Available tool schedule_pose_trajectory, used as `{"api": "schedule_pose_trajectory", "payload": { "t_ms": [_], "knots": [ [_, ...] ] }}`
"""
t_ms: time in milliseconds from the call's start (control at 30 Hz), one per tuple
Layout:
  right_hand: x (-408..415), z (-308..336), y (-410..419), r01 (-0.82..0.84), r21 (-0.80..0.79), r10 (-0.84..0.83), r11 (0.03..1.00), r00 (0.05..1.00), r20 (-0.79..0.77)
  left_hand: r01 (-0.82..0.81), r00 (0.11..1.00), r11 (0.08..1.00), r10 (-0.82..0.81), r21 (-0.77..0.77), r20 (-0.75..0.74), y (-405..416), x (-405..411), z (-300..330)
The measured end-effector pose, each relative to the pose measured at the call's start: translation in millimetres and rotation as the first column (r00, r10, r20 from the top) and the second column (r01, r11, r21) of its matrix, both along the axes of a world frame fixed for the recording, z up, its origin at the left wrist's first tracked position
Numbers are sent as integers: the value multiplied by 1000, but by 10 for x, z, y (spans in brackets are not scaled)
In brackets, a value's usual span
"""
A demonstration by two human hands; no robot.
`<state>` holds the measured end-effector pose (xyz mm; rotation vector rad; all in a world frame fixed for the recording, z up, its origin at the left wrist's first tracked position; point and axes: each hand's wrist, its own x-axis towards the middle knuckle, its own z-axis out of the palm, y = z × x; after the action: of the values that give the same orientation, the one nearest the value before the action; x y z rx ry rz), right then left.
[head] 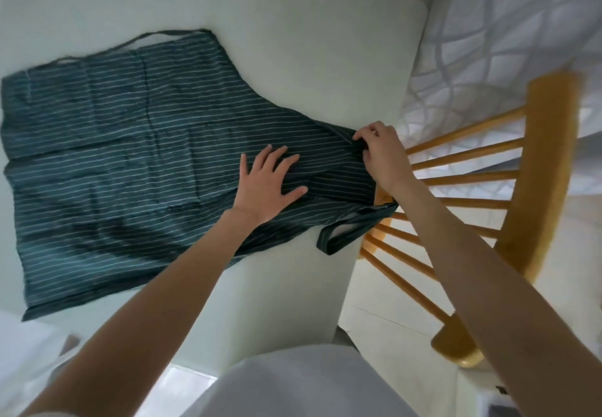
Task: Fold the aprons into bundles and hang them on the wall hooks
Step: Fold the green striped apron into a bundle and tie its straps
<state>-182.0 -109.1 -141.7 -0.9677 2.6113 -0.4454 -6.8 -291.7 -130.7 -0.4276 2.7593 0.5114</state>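
I'm flattening the striped apron [130, 162] on the white table [293, 42].

My left hand [265, 185] is pressing flat on the cloth with fingers spread; my right hand [379, 152] is pinching the bib's top edge at the table's right side, fingers curled on the fabric. The neck strap [351, 232] is drooping over the table edge beside the wooden chair [540, 188]. A tie [156, 37] is lying along the apron's far edge.
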Motion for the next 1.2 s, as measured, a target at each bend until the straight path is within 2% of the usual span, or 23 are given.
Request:
{"api": "schedule_pose_trajectory", "payload": {
  "t_ms": [167, 267, 367, 433, 500, 600, 667, 733, 767, 833, 933, 1000, 1067, 1133, 1200],
  "knots": [
    [-550, 130, -13, 205, -181, -180, 962, 973, 145, -6, 991, 999, 11, -36, 137, 227, -58, -76],
    [-753, 142, -61, 133, -166, -130, 977, 991, 27, -57, 992, 998, 59, -29, 110, 324, -29, -62],
    [-671, 154, -48, 92, -165, -110, 982, 988, -106, -173, 976, 985, 173, 12, -131, 412, 26, 17],
    [-423, 219, 36, 92, -262, -119, 961, 989, -89, -222, 938, 975, 219, 21, -268, 444, 127, 90],
    [-24, 274, 212, 39, -320, -55, 947, 998, -41, -261, 909, 964, 260, 41, -324, 482, 341, 161],
    [609, 245, 507, -91, -301, 99, 949, 995, 11, -276, 915, 961, 271, 28, -299, 533, 784, 165],
    [909, 137, 666, -176, -174, 176, 969, 984, -17, -254, 956, 967, 249, -12, -157, 562, 1093, 110],
    [1032, 32, 765, -192, -29, 190, 981, 980, -59, -237, 971, 971, 237, -35, -20, 554, 1277, 63],
    [1080, 11, 794, -185, 4, 184, 983, 977, -108, -231, 973, 972, 230, -54, -15, 560, 1370, 57],
    [1067, 30, 796, -171, -15, 163, 985, 957, -238, -238, 968, 967, 227, -95, -110, 534, 1454, 58],
    [1009, 188, 788, -222, -150, 147, 963, 905, -399, -271, 922, 956, 225, -111, -315, 460, 1547, 137],
    [1077, 279, 834, -283, -177, 176, 943, 872, -457, -219, 915, 968, 160, -124, -370, 423, 1673, 162],
    [1261, 245, 956, -312, -111, 245, 944, 884, -399, -149, 932, 982, 99, -119, -349, 409, 1847, 142],
    [1488, 154, 1109, -285, 54, 290, 957, 935, -202, -92, 959, 990, 60, -103, -276, 437, 2006, 96],
    [1627, 118, 1202, -229, 143, 241, 963, 968, -75, -80, 969, 992, 55, -95, -242, 474, 2133, 70]
  ]
}}
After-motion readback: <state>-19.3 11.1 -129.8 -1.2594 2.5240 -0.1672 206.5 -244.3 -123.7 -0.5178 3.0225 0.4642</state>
